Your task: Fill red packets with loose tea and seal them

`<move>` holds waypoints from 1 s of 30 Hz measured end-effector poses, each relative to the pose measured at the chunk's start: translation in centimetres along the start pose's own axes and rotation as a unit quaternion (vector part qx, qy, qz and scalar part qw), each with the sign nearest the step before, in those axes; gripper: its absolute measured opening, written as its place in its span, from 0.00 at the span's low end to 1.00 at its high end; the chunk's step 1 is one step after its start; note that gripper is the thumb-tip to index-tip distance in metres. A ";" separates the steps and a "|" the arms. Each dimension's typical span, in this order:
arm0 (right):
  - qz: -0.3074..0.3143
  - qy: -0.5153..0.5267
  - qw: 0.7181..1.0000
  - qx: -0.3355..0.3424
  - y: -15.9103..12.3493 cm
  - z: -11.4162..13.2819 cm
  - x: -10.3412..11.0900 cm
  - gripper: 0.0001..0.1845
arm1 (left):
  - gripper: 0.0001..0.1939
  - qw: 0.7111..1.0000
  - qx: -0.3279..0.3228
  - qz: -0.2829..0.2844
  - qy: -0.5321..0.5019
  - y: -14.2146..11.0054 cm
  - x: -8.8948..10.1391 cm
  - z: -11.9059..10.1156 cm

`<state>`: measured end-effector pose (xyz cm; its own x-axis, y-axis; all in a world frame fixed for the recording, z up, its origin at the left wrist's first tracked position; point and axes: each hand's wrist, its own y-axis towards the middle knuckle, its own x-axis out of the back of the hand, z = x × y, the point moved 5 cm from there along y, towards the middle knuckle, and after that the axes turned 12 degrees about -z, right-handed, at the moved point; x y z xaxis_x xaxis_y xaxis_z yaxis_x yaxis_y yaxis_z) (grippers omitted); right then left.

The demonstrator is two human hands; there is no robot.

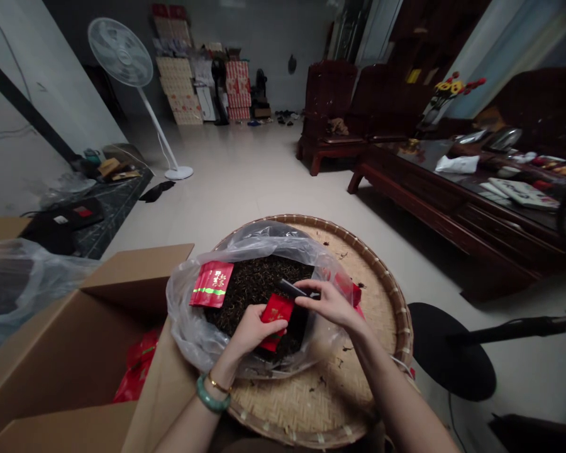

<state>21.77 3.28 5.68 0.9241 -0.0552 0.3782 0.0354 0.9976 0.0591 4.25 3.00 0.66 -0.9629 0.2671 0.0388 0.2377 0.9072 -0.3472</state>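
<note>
Illumination dim, uneven; far wall darkest. Pale glare on the floor (245, 182) and glossy table (419, 157). Soft shadow across the near tray (283, 409). Edges stretched, left edge blurred.

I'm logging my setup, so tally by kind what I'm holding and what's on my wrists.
Red packet, in the left hand: 1
Dark tool, in the right hand: 1
Green bangle: 1
Gold-coloured bracelet: 1
Total: 4

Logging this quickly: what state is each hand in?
Left hand: closed on a red packet.
Right hand: closed on a dark, slim tool.
</note>
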 end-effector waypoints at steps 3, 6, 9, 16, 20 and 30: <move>-0.086 -0.059 0.995 -0.008 0.8 -2.7 1.1 0.22 | 0.19 1.000 -0.014 -0.018 -0.021 0.1 0.1 0.1; -0.158 -0.139 0.978 0.017 1.2 -4.4 1.4 0.24 | 0.20 0.998 -0.022 -0.035 -0.039 0.2 0.1 0.1; -0.212 -0.118 0.968 0.069 0.8 -3.5 0.6 0.18 | 0.21 0.997 -0.018 -0.048 -0.060 0.2 0.0 0.4; -0.134 0.049 0.989 0.026 -0.1 -0.1 -3.3 0.11 | 0.23 0.995 -0.049 -0.056 -0.060 0.4 -0.1 -0.4; -0.106 0.045 0.993 0.035 -0.5 0.7 -3.8 0.13 | 0.19 0.989 -0.093 -0.093 -0.072 0.3 0.8 -2.0; -0.042 0.071 0.997 0.004 -1.2 0.6 -4.2 0.17 | 0.16 0.980 -0.068 -0.098 -0.162 0.0 0.5 -1.6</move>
<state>17.62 2.24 4.59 0.9625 -0.1324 0.2368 0.1134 0.9892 0.0924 3.94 3.69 2.16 -0.9766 -0.0142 -0.2146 0.0373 0.9715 -0.2339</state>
